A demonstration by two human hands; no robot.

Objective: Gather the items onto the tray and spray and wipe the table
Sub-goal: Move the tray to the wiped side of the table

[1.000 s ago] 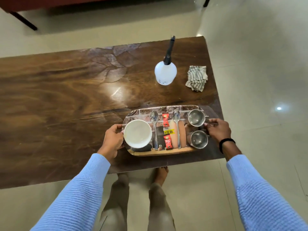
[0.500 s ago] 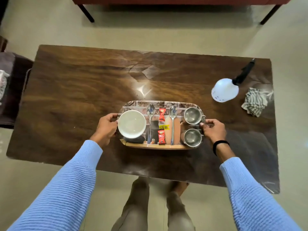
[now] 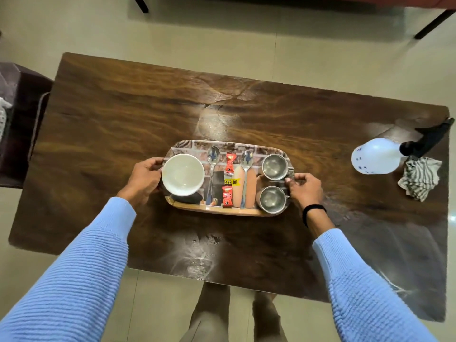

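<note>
Table [image 3: 123,124]: rectangular top, dark glossy wood grain with pale glare patches.
Left hand [image 3: 144,180]: fingers curled round the tray's left short edge, gripping it, just beside the bowl; ribbed light-blue knit sleeve to the wrist.
Tray [image 3: 197,147]: rounded oblong, printed brick-pattern surface with a wood-coloured near rim, at mid-table towards the near edge, held between both hands. Whether it rested on the table or sat just clear of it could not be determined.
Bowl [image 3: 183,174]: round, smooth white, at the tray's left end.
Left spoon [image 3: 213,169]: polished metal, handle pointing towards the person.
Sachets: two small red packets, one far [image 3: 230,163] and one near [image 3: 227,196], in line between the spoons, with a yellow price sticker between them.
Right spoon [image 3: 246,169]: matching metal, parallel to the first.
Cups: two round steel cups, far [image 3: 274,167] and near [image 3: 272,199], at the tray's right end.
Right hand [image 3: 306,188]: fingers curled on the tray's right edge, gripping it beside the cup handles; black band at the wrist.
Spray bottle [image 3: 375,156]: white rounded body, black nozzle, well apart from the tray at the table's right end.
Cloth [image 3: 419,180]: crumpled striped fabric, touching the bottle's right side.
</note>
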